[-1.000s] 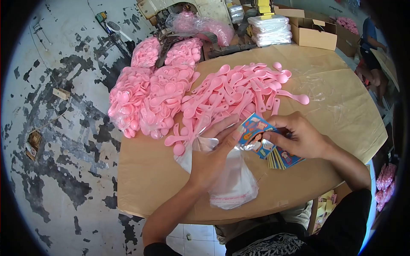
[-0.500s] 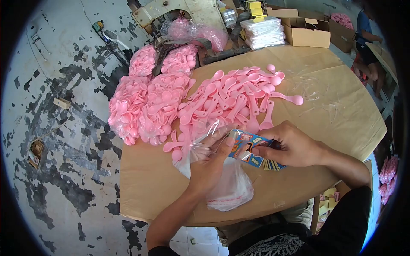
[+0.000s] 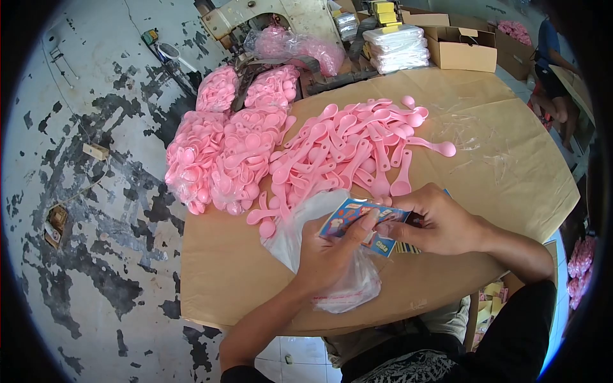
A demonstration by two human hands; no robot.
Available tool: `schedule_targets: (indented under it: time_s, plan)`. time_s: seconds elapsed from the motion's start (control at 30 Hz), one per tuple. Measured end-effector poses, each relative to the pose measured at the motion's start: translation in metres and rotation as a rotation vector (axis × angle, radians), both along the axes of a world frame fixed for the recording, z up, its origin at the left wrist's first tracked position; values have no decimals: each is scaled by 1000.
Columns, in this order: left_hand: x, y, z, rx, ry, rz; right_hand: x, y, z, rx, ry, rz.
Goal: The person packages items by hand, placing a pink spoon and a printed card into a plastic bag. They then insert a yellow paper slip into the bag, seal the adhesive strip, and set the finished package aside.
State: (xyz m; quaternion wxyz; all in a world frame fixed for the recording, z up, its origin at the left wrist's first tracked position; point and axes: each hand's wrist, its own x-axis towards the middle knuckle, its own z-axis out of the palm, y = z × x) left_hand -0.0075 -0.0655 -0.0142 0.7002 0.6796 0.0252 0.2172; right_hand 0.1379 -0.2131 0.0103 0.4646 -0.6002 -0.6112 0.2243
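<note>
Between my two hands is a blue printed card point(image 3: 383, 246), tilted above the table near its front. My left hand point(image 3: 327, 252) pinches the card's left part with the thumb on top. My right hand point(image 3: 440, 223) is closed on the card's right part, and striped edges of more cards show beneath its fingers. Under and behind my left hand lies a clear plastic bag point(image 3: 361, 284), partly covered by that hand. Just beyond the hands spreads a loose pile of pink spoons point(image 3: 345, 143).
Filled bags of pink spoons point(image 3: 246, 147) stand at the table's back left. Behind are a stack of clear packets point(image 3: 397, 50) and a cardboard box point(image 3: 463, 51). Another person point(image 3: 552, 70) is at the far right. Plastic scraps lie on the brown table point(image 3: 511, 159).
My left thumb has moved right onto the card, and the card has tilted. The plastic bag now lies behind my left hand rather than over its fingers.
</note>
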Motion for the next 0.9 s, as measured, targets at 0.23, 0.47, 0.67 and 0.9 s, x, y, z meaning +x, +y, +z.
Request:
schedule_targets:
  time_s: [0.23, 0.47, 0.67, 0.9]
  plan:
    - [8, -14, -2, 64, -165, -44, 0, 8, -21, 153, 102, 17]
    - [-5, 10, 4, -163, -233, -150, -3, 10, -15, 210, 123, -1]
    - [0, -13, -9, 18, -334, -194, -7, 5, -19, 56, 315, -16]
    - [-22, 1, -6, 118, -58, -27, 61, 9, -15, 39, -238, 1]
